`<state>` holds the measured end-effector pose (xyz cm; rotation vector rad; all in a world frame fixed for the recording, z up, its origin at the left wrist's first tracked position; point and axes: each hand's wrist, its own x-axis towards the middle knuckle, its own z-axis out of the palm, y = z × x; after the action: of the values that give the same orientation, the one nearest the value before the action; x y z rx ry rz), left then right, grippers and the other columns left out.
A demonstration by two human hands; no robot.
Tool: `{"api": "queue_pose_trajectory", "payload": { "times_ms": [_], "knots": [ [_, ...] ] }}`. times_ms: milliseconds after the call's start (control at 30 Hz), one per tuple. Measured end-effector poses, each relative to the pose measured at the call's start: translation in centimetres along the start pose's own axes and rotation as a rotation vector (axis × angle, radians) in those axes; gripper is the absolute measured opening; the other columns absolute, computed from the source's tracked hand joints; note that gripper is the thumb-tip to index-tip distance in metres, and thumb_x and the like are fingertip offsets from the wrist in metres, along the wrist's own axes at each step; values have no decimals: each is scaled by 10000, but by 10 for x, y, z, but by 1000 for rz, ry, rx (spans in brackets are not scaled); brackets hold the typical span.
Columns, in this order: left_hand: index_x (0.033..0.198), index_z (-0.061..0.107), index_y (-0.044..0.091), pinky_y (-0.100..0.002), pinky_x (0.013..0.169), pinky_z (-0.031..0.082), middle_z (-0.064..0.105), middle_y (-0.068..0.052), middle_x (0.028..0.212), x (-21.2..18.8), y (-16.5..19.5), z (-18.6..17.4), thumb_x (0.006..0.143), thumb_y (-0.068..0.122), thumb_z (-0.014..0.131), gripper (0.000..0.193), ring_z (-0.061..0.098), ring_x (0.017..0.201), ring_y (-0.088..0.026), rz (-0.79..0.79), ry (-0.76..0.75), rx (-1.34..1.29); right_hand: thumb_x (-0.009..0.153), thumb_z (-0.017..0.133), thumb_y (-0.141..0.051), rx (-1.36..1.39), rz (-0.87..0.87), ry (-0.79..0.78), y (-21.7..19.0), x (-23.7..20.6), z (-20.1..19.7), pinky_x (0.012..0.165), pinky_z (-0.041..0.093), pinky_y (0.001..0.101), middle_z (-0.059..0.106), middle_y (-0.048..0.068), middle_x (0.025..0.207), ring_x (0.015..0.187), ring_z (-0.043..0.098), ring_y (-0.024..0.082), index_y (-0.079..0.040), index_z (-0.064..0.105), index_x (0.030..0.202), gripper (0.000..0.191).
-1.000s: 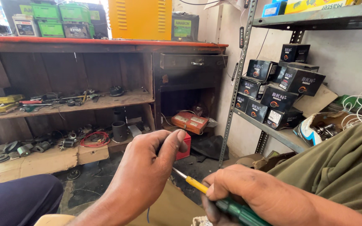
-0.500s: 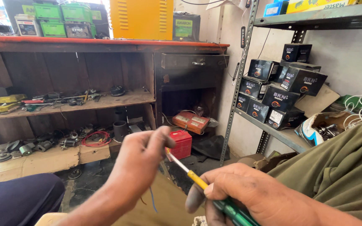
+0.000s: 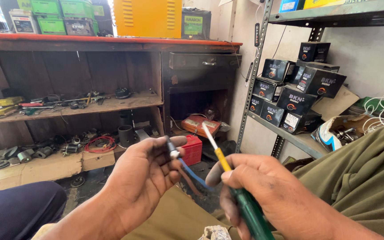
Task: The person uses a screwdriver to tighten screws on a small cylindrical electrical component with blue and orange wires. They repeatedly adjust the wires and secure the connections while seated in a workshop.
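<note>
Screwdriver (image 3: 234, 186), green handle with a yellow collar and a pale shaft, is sitting in my right hand (image 3: 274, 200) at near centre-right; I am seeing the fingers wrapping tight around the handle, the tip pointing up and slightly left. Left hand (image 3: 145, 178), near centre, is pinching a small black plug (image 3: 170, 149) between thumb and forefinger, the other fingers curling loosely below it. Two wires, one blue (image 3: 192, 173) and one brown, are trailing down from the plug toward the right hand; I cannot tell where they end. The screwdriver tip is standing just right of the plug, apart from it.

Beyond the hands, a red box (image 3: 194, 149) is lying on the floor under a dark drawer (image 3: 203, 62). Far left, a wooden shelf (image 3: 125, 103) is carrying scattered tools and metal parts. Far right, a metal rack (image 3: 290, 135) is holding stacked black cartons (image 3: 296, 100). A yellow cabinet (image 3: 147, 18) is standing on the red-edged bench top.
</note>
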<state>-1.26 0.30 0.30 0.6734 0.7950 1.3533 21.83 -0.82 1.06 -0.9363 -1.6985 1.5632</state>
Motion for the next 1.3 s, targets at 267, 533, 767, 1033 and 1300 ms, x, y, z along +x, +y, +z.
{"api": "queue_pose_trajectory", "payload": {
  "times_ms": [267, 533, 767, 1033, 1300],
  "knots": [
    [988, 638, 0, -352, 880, 608, 702, -88, 894, -12, 2, 12, 988, 244, 573, 253, 702, 867, -186, 83, -76, -97, 1007, 560, -222, 25, -114, 275, 2, 0, -8, 442, 468, 309, 614, 92, 688, 511, 563, 159, 11, 575, 1104, 253],
    [1045, 665, 17, -384, 894, 584, 682, -85, 979, -6, -2, 5, 1004, 309, 585, 306, 669, 918, -191, 173, -124, -25, 976, 625, -197, -102, -151, 320, 5, 3, -5, 403, 401, 277, 572, 66, 661, 464, 503, 133, -26, 646, 1189, 274],
    [1033, 630, 22, -393, 912, 595, 721, -131, 1070, -6, -1, 5, 981, 330, 543, 325, 708, 998, -214, 169, -155, -118, 962, 631, -244, -213, -162, 281, 9, 1, 3, 440, 455, 285, 636, 69, 757, 508, 566, 142, -105, 639, 1326, 390],
    [1090, 657, 63, -306, 744, 567, 731, -52, 943, -2, -1, 3, 982, 376, 603, 336, 667, 806, -133, 185, -1, 6, 1000, 686, -320, -732, -491, 314, 9, -4, 6, 1004, 514, 365, 750, 86, 1256, 1190, 673, 205, -89, 646, 1444, 502],
    [1441, 540, 124, -292, 758, 614, 731, -98, 1005, 4, -3, -6, 1077, 280, 613, 402, 690, 832, -130, 350, -179, 22, 1000, 644, -338, -839, -561, 348, 8, -4, 8, 997, 500, 381, 784, 139, 1249, 1212, 667, 234, -136, 609, 1479, 521]
  ]
}}
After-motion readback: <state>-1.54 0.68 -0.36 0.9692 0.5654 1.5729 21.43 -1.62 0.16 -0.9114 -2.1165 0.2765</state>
